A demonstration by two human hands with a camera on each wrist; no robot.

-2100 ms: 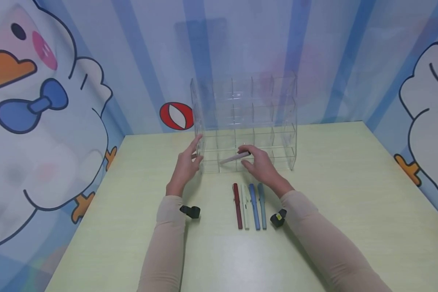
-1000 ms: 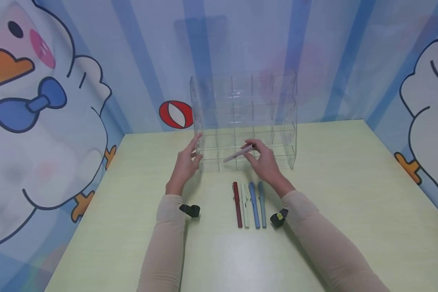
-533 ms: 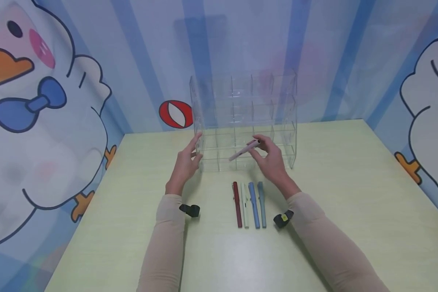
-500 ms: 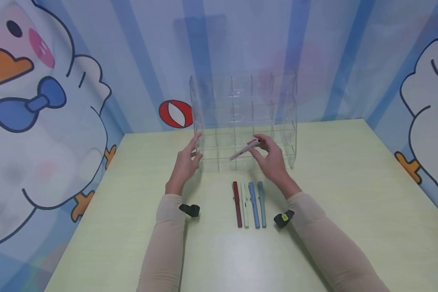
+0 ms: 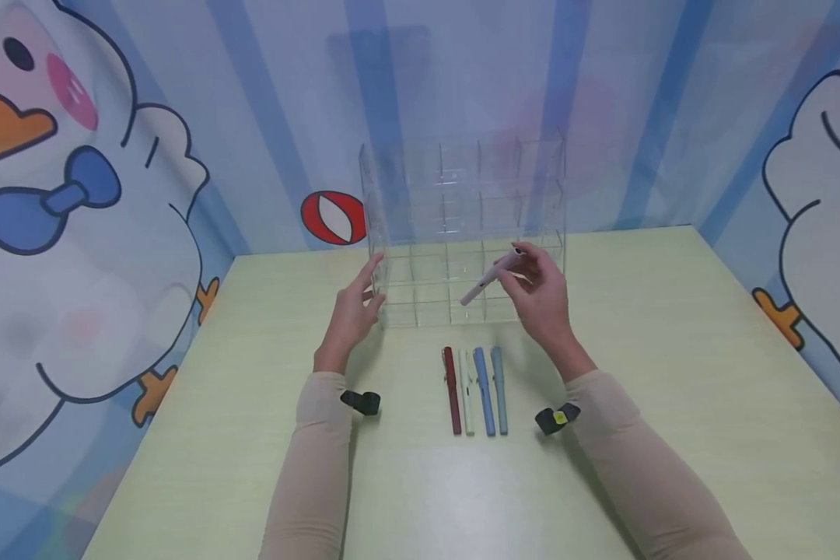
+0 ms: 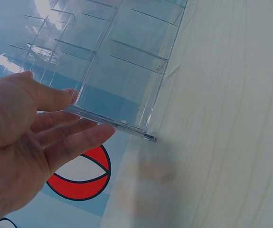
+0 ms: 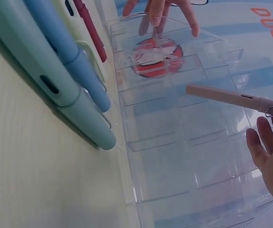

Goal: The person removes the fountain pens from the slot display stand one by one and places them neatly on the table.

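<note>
A clear acrylic rack with rows of compartments stands upright at the back of the table. My left hand grips its left side panel, thumb on one face and fingers on the other. My right hand pinches a pale pink pen near its clip end, in front of the rack's lower rows. The pen slants, its far end pointing down and left. Lined up on the table before the rack lie a dark red pen, a pale green pen, a blue pen and a teal pen.
The light wooden table meets a striped blue backdrop just behind the rack. Cartoon ducks are printed on both sides. A black wrist camera is strapped to the left wrist, and another camera to the right.
My right hand has drawn right and upward with the pink pen, which now slants more steeply. The left hand keeps its hold on the rack, and the four table pens lie where they were.
</note>
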